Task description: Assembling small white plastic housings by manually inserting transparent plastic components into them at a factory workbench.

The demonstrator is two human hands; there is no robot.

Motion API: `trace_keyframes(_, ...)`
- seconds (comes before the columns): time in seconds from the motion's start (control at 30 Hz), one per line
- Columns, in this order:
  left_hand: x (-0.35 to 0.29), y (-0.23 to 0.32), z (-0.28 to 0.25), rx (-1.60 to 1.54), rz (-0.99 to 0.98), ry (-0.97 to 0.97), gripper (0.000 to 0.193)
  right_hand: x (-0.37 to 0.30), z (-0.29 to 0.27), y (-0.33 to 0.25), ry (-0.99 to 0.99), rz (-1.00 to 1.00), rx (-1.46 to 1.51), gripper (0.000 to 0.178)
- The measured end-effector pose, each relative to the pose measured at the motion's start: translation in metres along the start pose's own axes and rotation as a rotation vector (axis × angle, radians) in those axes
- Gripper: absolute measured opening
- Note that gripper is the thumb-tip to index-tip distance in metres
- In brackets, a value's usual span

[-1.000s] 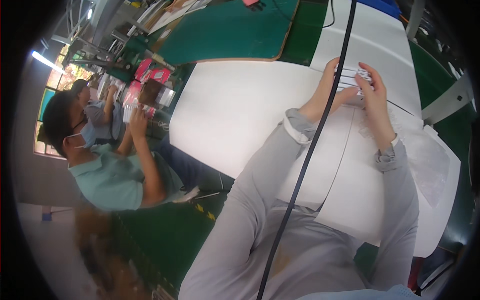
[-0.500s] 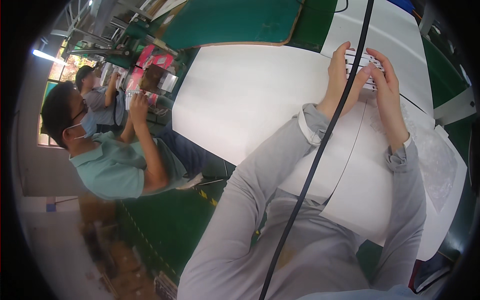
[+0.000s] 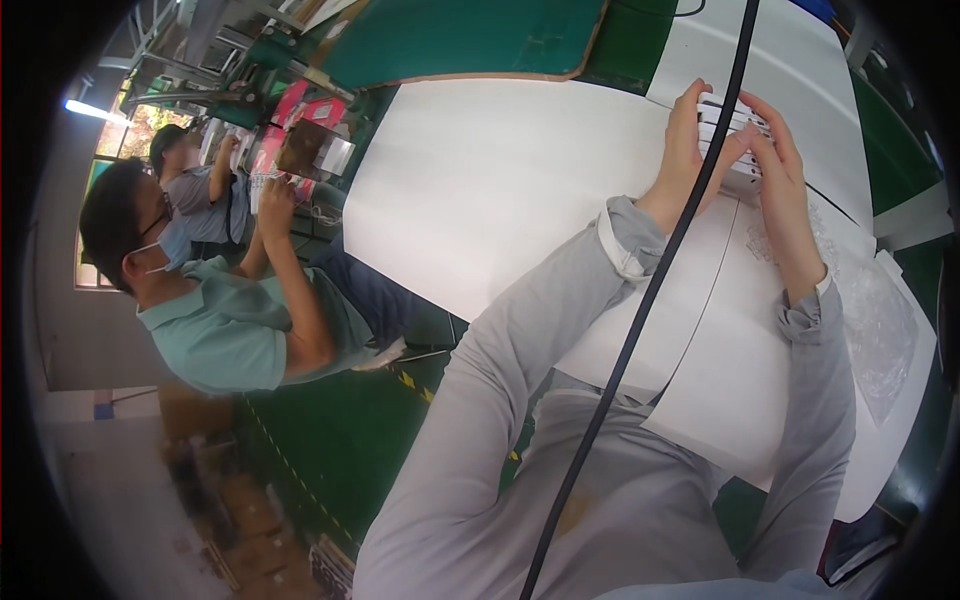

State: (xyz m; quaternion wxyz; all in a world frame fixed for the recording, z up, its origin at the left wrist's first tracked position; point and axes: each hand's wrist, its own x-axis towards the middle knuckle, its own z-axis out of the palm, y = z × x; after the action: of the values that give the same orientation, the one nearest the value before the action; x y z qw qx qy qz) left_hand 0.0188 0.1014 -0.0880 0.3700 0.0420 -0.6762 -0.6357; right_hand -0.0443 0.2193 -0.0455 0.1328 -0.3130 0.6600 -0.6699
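Note:
A stack of several thin white pieces with small dark marks along their edges (image 3: 741, 180) is held between my hands over the white-covered table. What kind of part they are is too small to tell. My left hand (image 3: 684, 150) is closed along the stack's left side, its thumb reaching over toward the right thumb. On the other side, my right hand (image 3: 786, 185) wraps the stack with its fingers curled round the far right corner. Both thumbs meet over the pieces. A dark cable crosses in front of the left hand and hides part of the stack.
White sheets (image 3: 500, 190) cover the table. To the right of my right forearm lies a clear plastic bag (image 3: 875, 335). A green board (image 3: 460, 40) is at the far side. Leftward, a co-worker (image 3: 220, 320) handles small parts, with another person beyond. The black cable (image 3: 640, 325) runs diagonally across.
My hands and the stack sit slightly farther right in the picture. The stack is tilted a little differently, with more of its near face showing. Both hands keep their grip.

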Motion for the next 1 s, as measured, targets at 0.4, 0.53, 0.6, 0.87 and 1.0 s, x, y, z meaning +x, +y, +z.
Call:
trace_keyframes(0.4, -0.002, -0.011, 0.006, 0.069, -0.091, 0.113, 0.077, 0.004, -0.002, 0.016, 0.008, 0.021, 0.000, 0.040)
trace_keyframes(0.53, -0.004, -0.007, 0.008, 0.054, -0.066, 0.106, 0.079, 0.001, -0.003, 0.013, 0.022, 0.024, -0.005, 0.040)
trace_keyframes(0.6, -0.002, -0.007, 0.006, 0.014, -0.088, 0.074, 0.080, 0.001, -0.001, 0.010, 0.022, 0.046, 0.006, 0.040)
trace_keyframes(0.87, -0.004, -0.011, -0.001, 0.113, -0.036, 0.044, 0.076, -0.001, 0.000, 0.009, -0.021, 0.026, -0.002, 0.042)
trace_keyframes(1.0, -0.003, -0.006, 0.005, 0.045, 0.085, 0.060, 0.068, -0.001, -0.003, 0.005, -0.038, -0.059, -0.017, 0.043)
